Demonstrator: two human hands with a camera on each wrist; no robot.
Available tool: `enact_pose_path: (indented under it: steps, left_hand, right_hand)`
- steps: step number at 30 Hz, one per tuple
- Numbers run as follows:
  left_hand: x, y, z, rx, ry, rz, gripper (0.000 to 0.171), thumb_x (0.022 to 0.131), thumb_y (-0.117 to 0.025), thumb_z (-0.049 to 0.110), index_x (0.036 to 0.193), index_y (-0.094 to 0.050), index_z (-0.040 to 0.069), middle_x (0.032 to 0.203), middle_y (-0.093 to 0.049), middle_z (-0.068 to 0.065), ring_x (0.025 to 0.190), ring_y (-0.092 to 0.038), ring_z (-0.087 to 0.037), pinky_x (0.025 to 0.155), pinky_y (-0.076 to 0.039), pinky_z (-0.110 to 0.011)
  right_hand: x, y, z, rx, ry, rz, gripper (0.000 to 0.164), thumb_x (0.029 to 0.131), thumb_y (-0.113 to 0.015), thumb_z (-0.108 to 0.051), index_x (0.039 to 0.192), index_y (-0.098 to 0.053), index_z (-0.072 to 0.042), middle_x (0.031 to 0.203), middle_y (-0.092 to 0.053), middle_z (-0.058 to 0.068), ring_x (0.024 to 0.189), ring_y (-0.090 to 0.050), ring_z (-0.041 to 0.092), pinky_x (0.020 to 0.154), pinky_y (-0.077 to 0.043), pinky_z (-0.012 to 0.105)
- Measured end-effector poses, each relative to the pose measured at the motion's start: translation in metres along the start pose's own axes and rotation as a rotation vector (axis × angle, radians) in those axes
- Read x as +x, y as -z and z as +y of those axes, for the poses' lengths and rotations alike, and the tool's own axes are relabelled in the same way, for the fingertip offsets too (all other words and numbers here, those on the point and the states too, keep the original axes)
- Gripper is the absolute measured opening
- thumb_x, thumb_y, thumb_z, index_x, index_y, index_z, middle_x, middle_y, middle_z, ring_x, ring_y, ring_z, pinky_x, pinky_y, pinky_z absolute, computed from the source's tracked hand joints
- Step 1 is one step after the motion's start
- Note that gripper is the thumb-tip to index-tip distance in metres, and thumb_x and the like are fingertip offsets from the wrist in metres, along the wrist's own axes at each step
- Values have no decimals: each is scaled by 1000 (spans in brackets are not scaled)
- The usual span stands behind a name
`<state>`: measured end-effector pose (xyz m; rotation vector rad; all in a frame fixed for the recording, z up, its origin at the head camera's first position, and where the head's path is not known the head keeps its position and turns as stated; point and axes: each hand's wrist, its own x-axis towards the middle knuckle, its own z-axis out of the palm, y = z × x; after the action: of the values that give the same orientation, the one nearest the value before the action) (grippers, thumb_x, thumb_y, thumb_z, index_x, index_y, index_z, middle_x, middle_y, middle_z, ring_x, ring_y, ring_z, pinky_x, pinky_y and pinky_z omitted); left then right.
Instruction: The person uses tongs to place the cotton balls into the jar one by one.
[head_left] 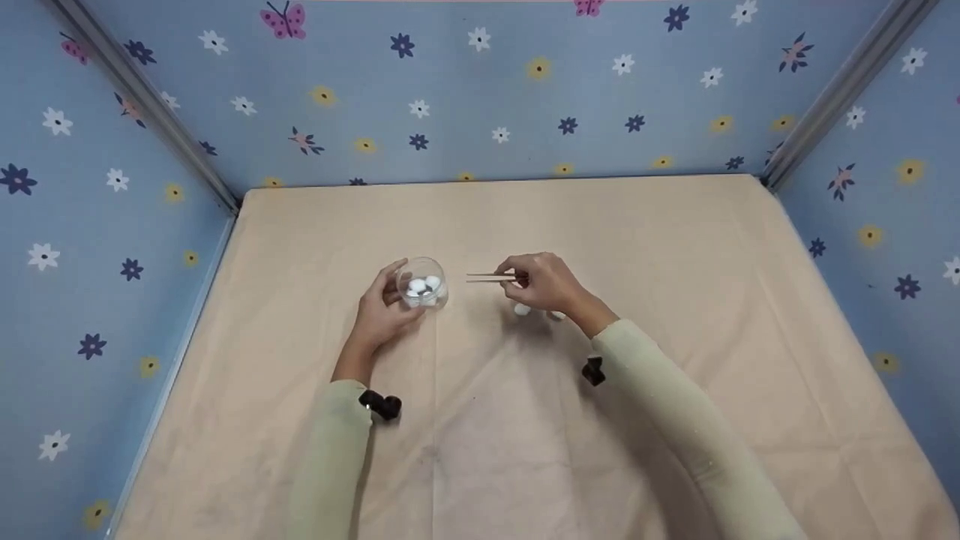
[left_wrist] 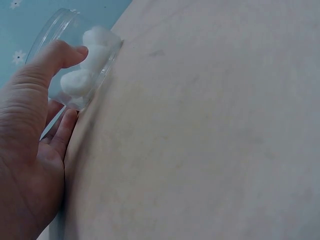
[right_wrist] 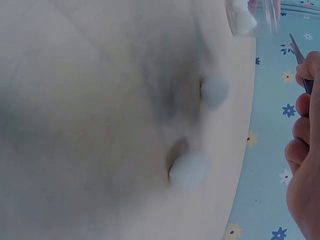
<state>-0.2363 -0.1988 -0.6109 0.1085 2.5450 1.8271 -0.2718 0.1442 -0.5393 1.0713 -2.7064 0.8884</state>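
Note:
My left hand grips a clear round jar around its side, thumb toward the near side. Several white cotton balls lie inside the jar, which stands on the cloth in the left wrist view. To its right, my right hand pinches a pair of tweezers between thumb and fingers. The tweezers point left toward the jar, their tips apart with nothing between them. Below the right hand, two loose cotton balls rest on the cloth, one nearer the jar and another farther off.
A beige cloth with fold creases covers the table. Blue flowered panels rise behind it and at both sides, with grey metal posts at the back corners. Small black cameras sit on both sleeved wrists.

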Motion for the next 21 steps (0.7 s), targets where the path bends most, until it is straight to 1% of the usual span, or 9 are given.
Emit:
enact_pose_path:
  steps: [3,5,10,12,14,18,21]
  left_hand:
    - [0,0,-1,6,3,-3,94,88,-89,0,171,-47,14,163,-62,-23,144,-64,-39,118,-53,-25]
    - [0,0,-1,-2,6,-3,94,88,-89,-1,171,-47,15,163,-62,-23,144,-64,-39,119,-53,-26]
    - [0,1,-2,-13,13,-6,95,87,-88,-3,171,-47,15,162,-62,-24,144,-64,-39,115,-52,-19]
    - [0,1,-1,-10,14,-12,95,88,-88,-3,171,-46,15,163,-61,-23,144,-63,-39,114,-52,-18]
    - [-1,1,-1,-10,15,-21,95,88,-87,-4,172,-45,15,164,-60,-23,146,-63,-40,117,-53,-22]
    - [-1,1,1,-19,21,-31,96,89,-86,-4,173,-44,16,165,-58,-23,148,-62,-41,126,-52,-39]
    - [-1,0,1,-15,32,-29,95,89,-85,-3,173,-44,17,165,-58,-23,147,-62,-41,129,-51,-48]
  right_hand:
    - [-5,1,3,2,-12,4,19,102,-73,-14,117,-83,-8,77,-75,12,67,-56,18,69,-44,33]
    - [-8,1,4,3,-14,9,19,102,-73,-14,117,-83,-8,76,-74,12,66,-54,16,68,-43,32]
    - [-16,1,8,0,3,16,18,101,-75,-14,116,-84,-8,75,-73,10,66,-53,13,66,-41,29]
    - [-19,1,9,-2,11,21,18,101,-75,-14,116,-83,-8,75,-73,10,66,-52,12,66,-41,29]
    - [-22,3,10,2,17,30,18,101,-75,-14,115,-84,-8,75,-73,10,65,-52,12,65,-42,29]
    - [-29,6,12,11,22,45,18,100,-75,-13,115,-84,-8,75,-74,9,65,-53,11,65,-43,29]
    - [-35,9,14,14,25,52,19,100,-75,-12,116,-84,-8,75,-73,10,66,-53,11,65,-43,29]
